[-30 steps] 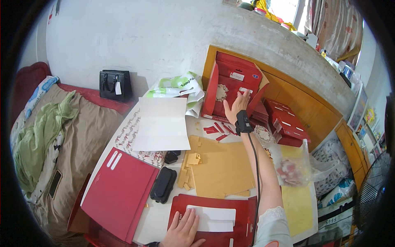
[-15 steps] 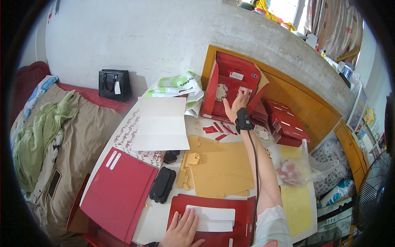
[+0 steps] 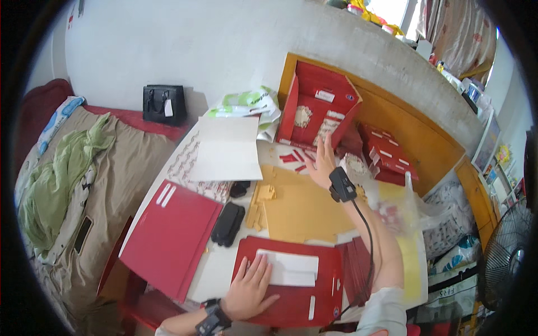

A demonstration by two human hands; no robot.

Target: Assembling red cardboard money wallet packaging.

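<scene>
My left hand (image 3: 251, 288) lies flat at the near edge of the table, its fingers on a folded white paper piece (image 3: 294, 267). Beneath that paper is a red cardboard sheet (image 3: 308, 305) with white slots. Farther off, my right hand (image 3: 321, 163) hovers with fingers stretched and nothing in them, just in front of an upright red box (image 3: 304, 95). Inside the box stand a round cream patterned cutout (image 3: 302, 116) and a slim pale patterned piece (image 3: 329, 124). Small red strips (image 3: 292, 156) are scattered beside the right hand's fingertips.
Tan cardboard sheets (image 3: 305, 207) cover mid-table, with a black case (image 3: 228, 224) beside them. Red boards (image 3: 168, 235) and an unfolded white sheet (image 3: 227, 148) lie left. On the right are red folded boxes (image 3: 386, 151), a clear plastic bag (image 3: 400, 213) and a fan (image 3: 504, 255).
My right hand has drawn back from inside the red box toward me, uncovering the slim patterned piece. The left hand stays on the white paper. The whole view has shifted slightly.
</scene>
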